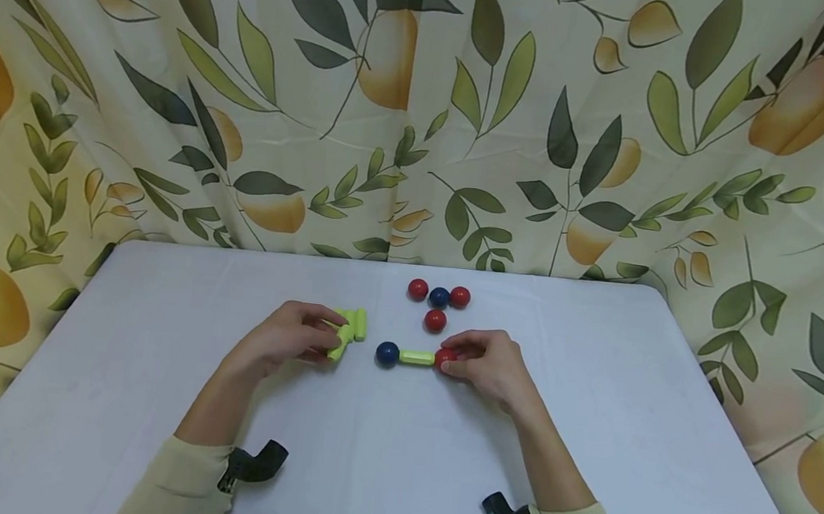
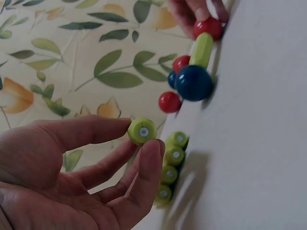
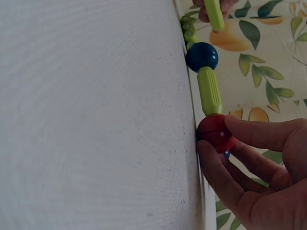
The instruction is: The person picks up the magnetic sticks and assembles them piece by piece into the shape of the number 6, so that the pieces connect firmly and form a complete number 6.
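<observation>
My left hand (image 1: 292,333) pinches a yellow-green rod (image 2: 142,131) between thumb and fingertips, its pale round end facing the left wrist camera. Beyond it, several matching rods (image 2: 169,174) lie side by side on the table. My right hand (image 1: 484,363) grips a red ball (image 3: 217,132) with thumb and fingers. That ball is joined to another yellow-green rod (image 1: 416,358), and a dark blue ball (image 1: 387,354) sits on the rod's left end. This ball-rod-ball piece lies level between the two hands, the blue ball nearer the left one.
Behind the joined piece sit three loose red balls, one at the left (image 1: 418,289), one at the right (image 1: 460,297) and one in front (image 1: 435,321), around a blue ball (image 1: 439,298). A leaf-and-fruit patterned curtain (image 1: 421,166) hangs behind the white table (image 1: 360,461).
</observation>
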### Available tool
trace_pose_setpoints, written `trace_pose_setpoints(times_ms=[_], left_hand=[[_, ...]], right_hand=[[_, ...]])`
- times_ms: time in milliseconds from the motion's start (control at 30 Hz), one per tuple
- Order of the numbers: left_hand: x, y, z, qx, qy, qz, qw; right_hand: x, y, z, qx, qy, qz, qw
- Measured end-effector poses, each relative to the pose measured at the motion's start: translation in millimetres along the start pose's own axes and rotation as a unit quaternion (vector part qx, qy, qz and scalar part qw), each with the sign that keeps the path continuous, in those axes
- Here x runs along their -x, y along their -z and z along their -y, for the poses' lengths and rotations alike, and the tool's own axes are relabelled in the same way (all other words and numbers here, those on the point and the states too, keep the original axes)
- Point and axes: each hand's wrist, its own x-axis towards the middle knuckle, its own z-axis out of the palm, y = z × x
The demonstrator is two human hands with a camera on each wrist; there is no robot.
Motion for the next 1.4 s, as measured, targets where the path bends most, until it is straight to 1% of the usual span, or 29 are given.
trace_pose_setpoints(times_ms=[233,400,600,700,900,1167,1400], left_hand=[[1.7,-26.2,3.9,0.009,0.008,0.028,0.9995],[3.1,-40.7,7.4,0.016,0.025,0.032,0.9990],[4.1,-54.2,10.1,0.034,0.038,0.018,0.9985],[4.2,-61.0,10.4,0.024,0.038,0.008,0.9990],[7.4,-72.6,5.5,-0.025,0.034,-0.028,0.9987],[8.3,-79.3,4.3,-0.055,0.032,-0.056,0.9964],[9.4,-84.0,3.5,-0.040,0.035,-0.062,0.9967]], right_hand=[[0.8,-0.1,-0.8,0.002,0.003,0.000,1.000],[1.6,-0.8,-2.3,0.005,0.015,0.000,1.000],[2.3,-0.6,-0.5,0.005,0.022,0.000,1.000],[2.3,-0.2,0.0,0.007,0.021,0.000,1.000],[2.1,0.1,0.5,0.009,0.021,-0.001,1.000],[1.1,0.4,-0.1,0.011,0.019,-0.001,1.000],[1.0,0.4,-0.7,0.011,0.016,-0.002,1.000]])
